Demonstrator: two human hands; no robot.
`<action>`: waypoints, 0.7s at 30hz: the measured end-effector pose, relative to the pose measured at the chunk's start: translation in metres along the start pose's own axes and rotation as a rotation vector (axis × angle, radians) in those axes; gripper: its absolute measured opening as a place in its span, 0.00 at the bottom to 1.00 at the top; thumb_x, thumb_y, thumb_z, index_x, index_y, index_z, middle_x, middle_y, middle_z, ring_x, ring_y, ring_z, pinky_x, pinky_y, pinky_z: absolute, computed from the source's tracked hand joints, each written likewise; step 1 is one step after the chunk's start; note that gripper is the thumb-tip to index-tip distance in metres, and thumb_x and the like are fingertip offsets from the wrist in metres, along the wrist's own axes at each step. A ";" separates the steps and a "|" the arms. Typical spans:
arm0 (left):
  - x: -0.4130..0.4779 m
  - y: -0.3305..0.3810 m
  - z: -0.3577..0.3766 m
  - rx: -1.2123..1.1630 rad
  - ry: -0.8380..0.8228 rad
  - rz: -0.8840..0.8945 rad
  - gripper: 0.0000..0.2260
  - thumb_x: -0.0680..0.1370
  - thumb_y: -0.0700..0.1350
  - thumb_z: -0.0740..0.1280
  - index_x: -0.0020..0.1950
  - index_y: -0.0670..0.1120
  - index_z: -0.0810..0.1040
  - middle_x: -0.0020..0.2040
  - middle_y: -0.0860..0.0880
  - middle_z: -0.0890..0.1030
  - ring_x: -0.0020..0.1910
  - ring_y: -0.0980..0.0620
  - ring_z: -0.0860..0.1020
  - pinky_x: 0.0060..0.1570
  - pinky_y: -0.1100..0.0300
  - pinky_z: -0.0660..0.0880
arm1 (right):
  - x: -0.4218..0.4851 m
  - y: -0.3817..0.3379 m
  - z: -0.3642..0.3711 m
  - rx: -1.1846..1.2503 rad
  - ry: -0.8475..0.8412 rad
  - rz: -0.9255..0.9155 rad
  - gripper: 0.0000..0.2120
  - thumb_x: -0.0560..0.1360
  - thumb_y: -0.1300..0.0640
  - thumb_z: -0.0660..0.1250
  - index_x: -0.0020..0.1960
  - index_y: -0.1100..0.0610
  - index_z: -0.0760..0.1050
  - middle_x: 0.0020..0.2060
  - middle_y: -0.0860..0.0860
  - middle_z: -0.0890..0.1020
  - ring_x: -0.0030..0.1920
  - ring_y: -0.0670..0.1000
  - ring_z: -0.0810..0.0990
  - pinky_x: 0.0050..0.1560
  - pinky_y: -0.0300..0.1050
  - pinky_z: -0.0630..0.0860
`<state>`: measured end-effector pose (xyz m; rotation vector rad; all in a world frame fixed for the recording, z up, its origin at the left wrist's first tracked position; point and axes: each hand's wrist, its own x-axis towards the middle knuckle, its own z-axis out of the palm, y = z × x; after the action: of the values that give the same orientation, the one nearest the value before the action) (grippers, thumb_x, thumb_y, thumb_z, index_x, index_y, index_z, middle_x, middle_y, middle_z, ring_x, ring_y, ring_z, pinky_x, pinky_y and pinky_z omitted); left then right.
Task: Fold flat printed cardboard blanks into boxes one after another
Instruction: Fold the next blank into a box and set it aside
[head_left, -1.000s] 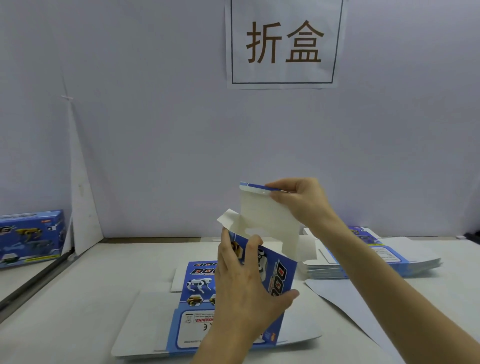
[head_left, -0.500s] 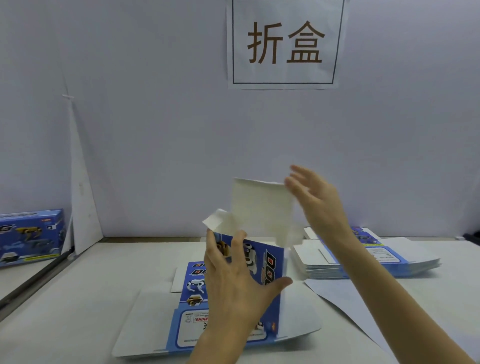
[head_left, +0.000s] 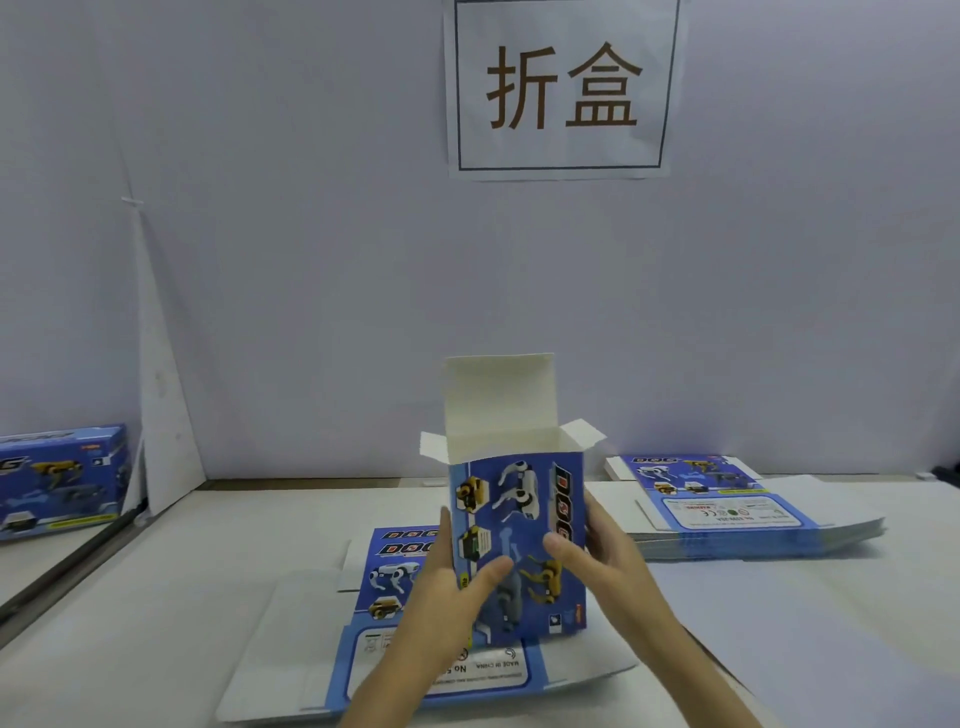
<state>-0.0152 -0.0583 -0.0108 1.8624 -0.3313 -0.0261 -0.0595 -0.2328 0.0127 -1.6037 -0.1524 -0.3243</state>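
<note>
The fingers (head_left: 445, 527) of the left hand (head_left: 441, 592) and the right hand (head_left: 610, 564) are curling round the box (head_left: 519, 519), thumbs pressing its printed front, the rest gripping its two sides. Between them the box is standing upright, top flaps open, its white lid flap rising above. Beneath the fingers a flat blank (head_left: 395, 564) is lying on the table (head_left: 156, 597); right of them a stack of blanks (head_left: 737, 514) is resting, and far left a finished box (head_left: 57, 478) is sitting.

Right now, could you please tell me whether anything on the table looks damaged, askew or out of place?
Nothing stands out. The blue printed cardboard box is held upright by the left hand and right hand, its white top flaps open, as expected mid-fold. The stack of flat blue blanks looks undamaged.
</note>
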 end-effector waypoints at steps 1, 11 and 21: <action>0.000 -0.004 0.002 -0.015 0.032 0.012 0.19 0.74 0.56 0.66 0.63 0.54 0.72 0.57 0.56 0.79 0.56 0.56 0.77 0.41 0.74 0.74 | -0.001 0.004 0.002 -0.005 0.004 0.013 0.29 0.69 0.53 0.69 0.68 0.45 0.67 0.60 0.47 0.79 0.59 0.47 0.80 0.50 0.47 0.81; -0.001 -0.006 -0.003 -0.059 0.102 0.046 0.12 0.69 0.60 0.63 0.48 0.56 0.76 0.42 0.60 0.81 0.42 0.66 0.79 0.33 0.76 0.71 | -0.001 0.018 0.010 -0.050 0.039 0.060 0.34 0.66 0.47 0.72 0.68 0.40 0.62 0.61 0.41 0.76 0.59 0.41 0.79 0.48 0.46 0.82; -0.004 -0.005 -0.003 -0.098 0.160 0.083 0.15 0.69 0.60 0.63 0.46 0.51 0.78 0.37 0.56 0.81 0.35 0.57 0.78 0.29 0.74 0.70 | -0.005 0.008 0.015 -0.086 0.031 0.059 0.30 0.65 0.49 0.73 0.63 0.39 0.64 0.58 0.38 0.74 0.53 0.31 0.77 0.39 0.35 0.79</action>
<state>-0.0179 -0.0535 -0.0150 1.7404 -0.2910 0.1596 -0.0596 -0.2182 0.0029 -1.6839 -0.0680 -0.3127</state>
